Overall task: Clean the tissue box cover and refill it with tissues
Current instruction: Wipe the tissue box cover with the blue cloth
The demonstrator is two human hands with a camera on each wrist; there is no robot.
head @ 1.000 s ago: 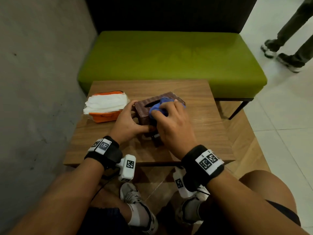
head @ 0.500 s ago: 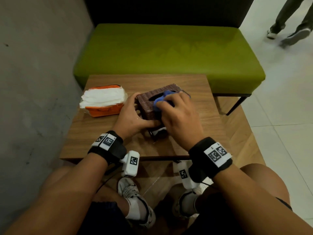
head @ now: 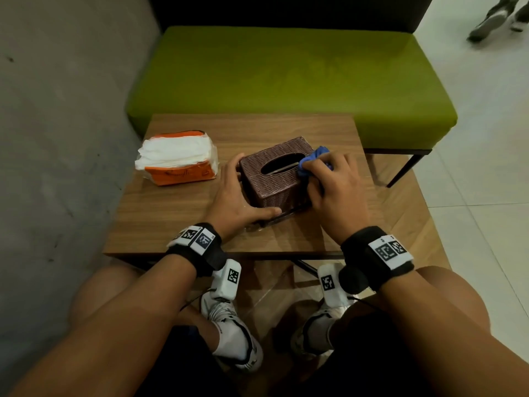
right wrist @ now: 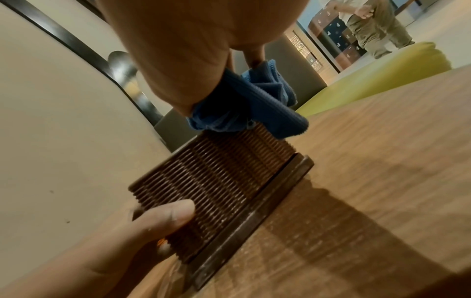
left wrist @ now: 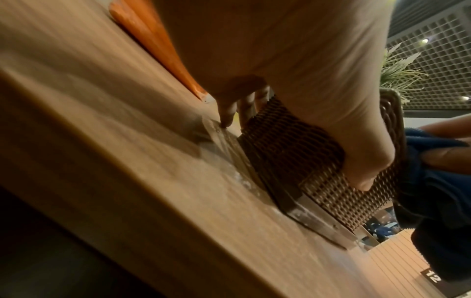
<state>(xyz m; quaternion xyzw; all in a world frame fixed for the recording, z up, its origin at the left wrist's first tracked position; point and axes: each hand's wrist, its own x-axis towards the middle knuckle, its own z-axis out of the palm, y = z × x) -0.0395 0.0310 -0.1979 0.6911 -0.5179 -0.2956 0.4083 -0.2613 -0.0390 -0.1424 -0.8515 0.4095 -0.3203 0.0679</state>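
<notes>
A brown woven tissue box cover (head: 274, 179) (left wrist: 293, 151) (right wrist: 216, 177) stands upright on the wooden table (head: 177, 213), its oval slot facing up. My left hand (head: 237, 202) grips its left and near sides, thumb laid along the near bottom edge. My right hand (head: 332, 184) holds a bunched blue cloth (head: 312, 160) (right wrist: 244, 102) (left wrist: 438, 181) against the cover's top right edge. To the left lies an orange pack of white tissues (head: 177, 159), its top torn wide so the tissues show.
A green bench (head: 286, 78) runs along the table's far edge, with a grey wall (head: 57, 138) on the left. A person's feet (head: 492, 21) cross the tiled floor at top right. My knees and shoes (head: 232, 333) are below the table's near edge.
My right hand slid the blue cloth from the middle of the cover's top to its right edge, baring the slot. My left thumb now lies lower, along the near bottom edge.
</notes>
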